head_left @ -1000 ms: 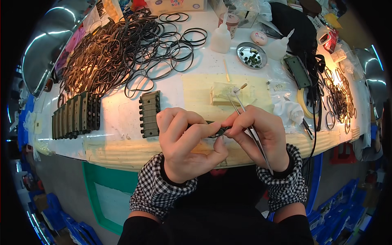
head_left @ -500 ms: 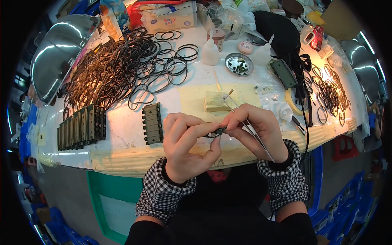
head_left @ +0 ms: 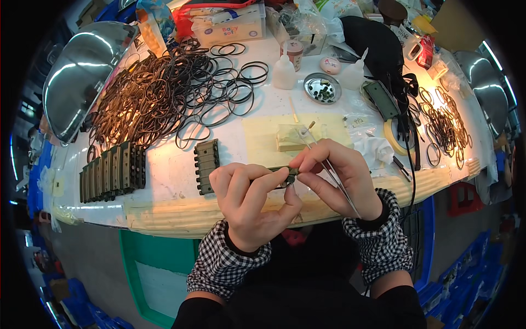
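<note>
Between the fingers of my left hand (head_left: 251,203) is a small dark green part (head_left: 291,174), held just over the table's front edge. My left hand is closed on it in a pinch. The thumb and forefinger of my right hand (head_left: 341,178) meet at the part's right end, closed. Silver tweezers (head_left: 335,178) lie across that same palm, tips pointing up and away. Beyond my hands rests a pale yellow block (head_left: 290,138). Left of my left hand lies a ribbed olive-green piece (head_left: 206,167); farther left stands a row of similar olive-green pieces (head_left: 112,172).
A tangle of black and brown bands (head_left: 153,98) covers the back left; more loops (head_left: 441,123) lie at right. A round metal dish (head_left: 335,81) of small green bits stands between two white squeeze bottles (head_left: 284,74). A tape roll (head_left: 393,137) and black cable lie right.
The dark green part has been tilted, and more of its long top edge shows. Both hands have shifted slightly; the right fingertips have moved a little left along the part.
</note>
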The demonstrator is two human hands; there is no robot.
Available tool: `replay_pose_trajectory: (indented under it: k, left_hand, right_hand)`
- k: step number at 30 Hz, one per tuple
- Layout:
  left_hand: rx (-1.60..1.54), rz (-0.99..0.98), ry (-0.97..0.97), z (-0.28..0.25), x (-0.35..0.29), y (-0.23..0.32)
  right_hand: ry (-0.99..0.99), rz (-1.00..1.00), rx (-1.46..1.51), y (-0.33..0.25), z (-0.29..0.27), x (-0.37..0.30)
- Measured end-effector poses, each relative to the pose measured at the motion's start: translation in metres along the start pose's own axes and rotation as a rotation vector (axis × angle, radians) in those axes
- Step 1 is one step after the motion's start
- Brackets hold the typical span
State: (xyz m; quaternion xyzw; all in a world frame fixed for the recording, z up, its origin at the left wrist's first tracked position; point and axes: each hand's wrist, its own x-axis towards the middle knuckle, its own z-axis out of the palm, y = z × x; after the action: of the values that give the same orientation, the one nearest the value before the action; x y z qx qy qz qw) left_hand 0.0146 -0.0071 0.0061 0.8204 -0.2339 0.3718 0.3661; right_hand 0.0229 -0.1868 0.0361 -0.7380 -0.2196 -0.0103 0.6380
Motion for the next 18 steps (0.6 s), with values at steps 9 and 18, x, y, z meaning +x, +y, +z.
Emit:
replay_pose_trajectory:
  k: [9, 18]
  left_hand:
    - [0.048, -0.155, -0.011, 0.008, 0.000, -0.012]
    - [0.053, -0.138, 0.001, 0.009, -0.002, -0.013]
  right_hand:
    - [0.402, -0.281, -0.779, 0.019, -0.021, 0.022]
    - [0.413, -0.304, -0.618, 0.012, -0.015, 0.021]
